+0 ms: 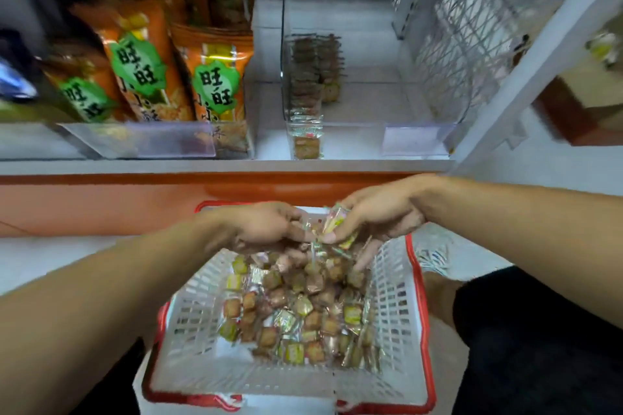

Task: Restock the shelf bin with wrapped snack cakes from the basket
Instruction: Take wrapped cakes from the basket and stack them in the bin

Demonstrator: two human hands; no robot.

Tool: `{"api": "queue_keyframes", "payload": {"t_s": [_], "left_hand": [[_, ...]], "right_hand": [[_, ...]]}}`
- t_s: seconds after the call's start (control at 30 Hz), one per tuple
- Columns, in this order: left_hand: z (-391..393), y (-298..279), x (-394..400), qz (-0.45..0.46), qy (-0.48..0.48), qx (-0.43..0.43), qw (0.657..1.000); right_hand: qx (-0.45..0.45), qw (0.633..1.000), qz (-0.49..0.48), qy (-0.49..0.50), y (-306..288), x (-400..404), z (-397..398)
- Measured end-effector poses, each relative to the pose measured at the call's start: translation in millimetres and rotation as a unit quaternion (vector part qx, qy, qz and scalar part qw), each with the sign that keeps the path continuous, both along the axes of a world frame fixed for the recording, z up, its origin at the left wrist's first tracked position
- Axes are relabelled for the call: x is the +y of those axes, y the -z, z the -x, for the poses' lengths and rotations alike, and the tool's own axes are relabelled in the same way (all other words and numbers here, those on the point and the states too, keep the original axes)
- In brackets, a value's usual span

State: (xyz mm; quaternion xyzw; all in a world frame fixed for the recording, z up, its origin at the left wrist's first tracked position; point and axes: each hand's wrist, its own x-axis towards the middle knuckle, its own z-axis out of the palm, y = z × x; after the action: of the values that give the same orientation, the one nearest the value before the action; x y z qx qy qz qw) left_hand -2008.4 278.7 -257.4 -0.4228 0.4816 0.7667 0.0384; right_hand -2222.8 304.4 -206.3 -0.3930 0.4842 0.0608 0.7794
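Pinching a small bunch of wrapped snack cakes [332, 224] between thumb and curled fingers, the right hand [377, 216] hangs over the far end of the basket [394, 283]. The left hand [266, 227] meets it there, fingers bent round more wrappers at the same bunch. Below them loose cakes fill the white, red-rimmed basket. Up on the shelf [215, 165], the clear bin [305, 111] holds one row of cakes along its left side. Orange snack bags [215, 77] stand just left of it
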Motion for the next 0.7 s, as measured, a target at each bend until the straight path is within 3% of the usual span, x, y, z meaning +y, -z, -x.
{"api": "queue_keyframes", "payload": {"t_s": [0.17, 0.27, 0.33, 0.47, 0.57, 0.7], "left_hand": [[-5.6, -90.4, -13.4, 0.003, -0.148, 0.113, 0.983], [-1.4, -124.0, -13.9, 0.011, -0.278, 0.213, 0.937], [3.2, -134.9, -12.1, 0.022, -0.297, 0.249, 0.922], [11.0, -140.5, -9.5, -0.027, -0.302, 0.285, 0.909], [9.4, -143.0, -15.0, -0.082, -0.312, 0.323, 0.890], [10.1, -138.0, -22.1, -0.072, -0.323, 0.305, 0.893]], "right_hand": [[-0.098, 0.973, 0.114, 0.173, -76.0, -10.8, -2.3], [-0.171, 0.933, 0.214, 0.234, -109.6, -18.6, -7.5], [-0.200, 0.894, 0.301, 0.264, -115.0, -23.3, -14.2], [-0.086, 0.813, 0.514, 0.259, -96.5, -25.9, -32.7], [-0.015, 0.795, 0.575, 0.194, -87.6, -26.0, -35.4], [0.060, 0.756, 0.631, 0.166, -88.0, -33.3, -27.5]]}}
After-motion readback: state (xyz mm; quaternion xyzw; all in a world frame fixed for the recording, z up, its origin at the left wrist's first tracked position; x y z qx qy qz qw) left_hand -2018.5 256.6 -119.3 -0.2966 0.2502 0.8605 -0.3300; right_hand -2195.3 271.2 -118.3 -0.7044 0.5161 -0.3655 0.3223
